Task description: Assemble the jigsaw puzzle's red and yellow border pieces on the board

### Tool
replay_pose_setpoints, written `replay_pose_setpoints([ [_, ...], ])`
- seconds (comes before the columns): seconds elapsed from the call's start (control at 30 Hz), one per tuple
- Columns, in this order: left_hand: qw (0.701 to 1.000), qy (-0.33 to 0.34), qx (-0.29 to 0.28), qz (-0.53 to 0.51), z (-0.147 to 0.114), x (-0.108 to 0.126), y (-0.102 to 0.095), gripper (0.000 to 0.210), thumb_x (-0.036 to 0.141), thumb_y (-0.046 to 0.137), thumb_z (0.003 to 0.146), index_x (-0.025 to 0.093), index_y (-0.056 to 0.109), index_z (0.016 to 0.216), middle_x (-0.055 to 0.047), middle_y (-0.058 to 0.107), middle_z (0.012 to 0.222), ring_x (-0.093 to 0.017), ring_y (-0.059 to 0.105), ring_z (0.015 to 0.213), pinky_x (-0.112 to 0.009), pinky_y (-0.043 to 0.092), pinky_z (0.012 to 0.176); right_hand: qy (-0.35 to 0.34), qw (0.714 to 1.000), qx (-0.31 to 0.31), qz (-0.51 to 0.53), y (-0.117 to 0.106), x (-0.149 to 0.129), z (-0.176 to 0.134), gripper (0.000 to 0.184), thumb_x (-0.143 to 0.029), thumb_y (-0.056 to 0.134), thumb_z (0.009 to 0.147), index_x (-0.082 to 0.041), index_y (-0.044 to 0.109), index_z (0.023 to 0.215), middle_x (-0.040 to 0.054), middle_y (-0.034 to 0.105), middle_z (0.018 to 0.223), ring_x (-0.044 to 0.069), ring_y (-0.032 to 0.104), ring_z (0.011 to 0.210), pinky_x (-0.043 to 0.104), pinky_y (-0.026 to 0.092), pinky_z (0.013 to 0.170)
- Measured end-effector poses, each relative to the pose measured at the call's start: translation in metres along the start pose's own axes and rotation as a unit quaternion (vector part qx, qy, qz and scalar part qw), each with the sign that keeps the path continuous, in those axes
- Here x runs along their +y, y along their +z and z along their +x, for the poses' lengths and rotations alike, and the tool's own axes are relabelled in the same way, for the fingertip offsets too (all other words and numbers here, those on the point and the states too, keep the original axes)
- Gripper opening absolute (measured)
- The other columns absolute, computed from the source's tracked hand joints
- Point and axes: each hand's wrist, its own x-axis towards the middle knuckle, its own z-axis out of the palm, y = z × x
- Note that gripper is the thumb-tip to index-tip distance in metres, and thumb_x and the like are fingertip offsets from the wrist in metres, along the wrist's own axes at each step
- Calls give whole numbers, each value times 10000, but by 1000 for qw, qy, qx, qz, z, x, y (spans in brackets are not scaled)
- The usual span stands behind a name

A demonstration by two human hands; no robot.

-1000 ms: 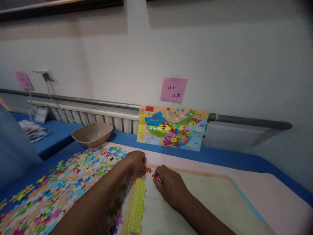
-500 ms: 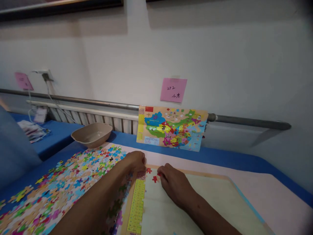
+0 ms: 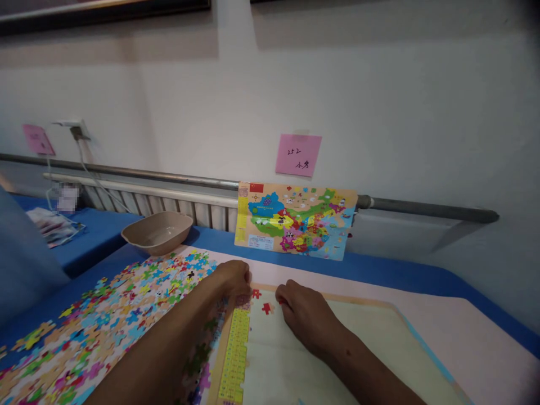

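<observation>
Puzzle pieces (image 3: 139, 306), table's left side: look like printed card, smooth. Puzzle board (image 3: 367, 337), toward near edge: smooth, mostly matt; paper or card, can't tell. Sheet (image 3: 459, 320) under it: smooth matt paper. Map (image 3: 295, 219), far edge: glossy paper, glare streak. Bowl (image 3: 158, 233), far left corner: smooth plastic, slight sheen. Table (image 3: 392, 270): smooth, matt. Rail (image 3: 202, 181) past far edge: metal, shiny left, dull right. Wall (image 3: 400, 112): matt paint.

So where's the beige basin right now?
Left of centre in the head view: the basin sits beside the radiator, just beyond the scattered puzzle pieces.
</observation>
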Motion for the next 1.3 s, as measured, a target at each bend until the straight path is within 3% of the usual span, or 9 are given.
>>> replay_pose_setpoints([
  [0.27, 1000, 8, 16, 5, 8, -8, 8, 240, 299, 699, 614, 235, 735, 843, -66, 779, 902, -286, 706, 856, -328, 462, 638, -29, 997, -15, 69, -6, 22, -4, 278, -73, 498, 850, -229, 653, 1021, 37, 610, 1005, 190, 579, 889, 284, 337, 756],
  [0.43, 1000, 10, 8, 8, 8, -7, 7, 233, 293, 689, 608, 231, 735, 828, -64, 778, 867, -277, 703, 814, -325, 435, 603, -57, 994, -14, 90, -6, 22, -4, 270, -88, 494, 858, -241, 649, 1018, 26, 590, 982, 182, 577, 880, 277, 345, 752],
  [0.7, 1000, 10, 10, 12, 6, -6, 6, 223, 292, 687, 619, 231, 734, 829, -59, 778, 886, -280, 702, 829, -327, 454, 627, -24, 998, -10, 60, -14, 11, -6, 33, -190, 610, 839, -208, 597, 863, 14, 600, 886, 164, 505, 750, 290, 282, 660],
  [0.93, 1000, 9, 12, 4, 5, -6, 6, 209, 291, 699, 632, 227, 729, 829, -71, 780, 891, -280, 708, 847, -328, 426, 610, -66, 996, -1, 64, 3, -5, -3, 80, -212, 582, 913, -212, 650, 955, 44, 632, 977, 199, 560, 884, 302, 338, 757],
  [1.13, 1000, 8, 20, -3, 7, -8, 10, 226, 305, 709, 610, 239, 725, 825, -60, 778, 885, -281, 706, 843, -335, 433, 616, -28, 998, 4, 58, 8, -5, 1, 195, -124, 500, 940, -210, 665, 997, 59, 639, 1004, 210, 589, 938, 308, 365, 798],
  [1.3, 1000, 7, 21, -3, 10, -10, 11, 225, 303, 710, 601, 239, 731, 816, -60, 777, 878, -282, 705, 843, -331, 446, 623, -67, 993, 30, 89, 14, -5, -4, 109, -229, 591, 940, -217, 650, 1031, 41, 637, 1016, 202, 574, 920, 303, 362, 782],
])
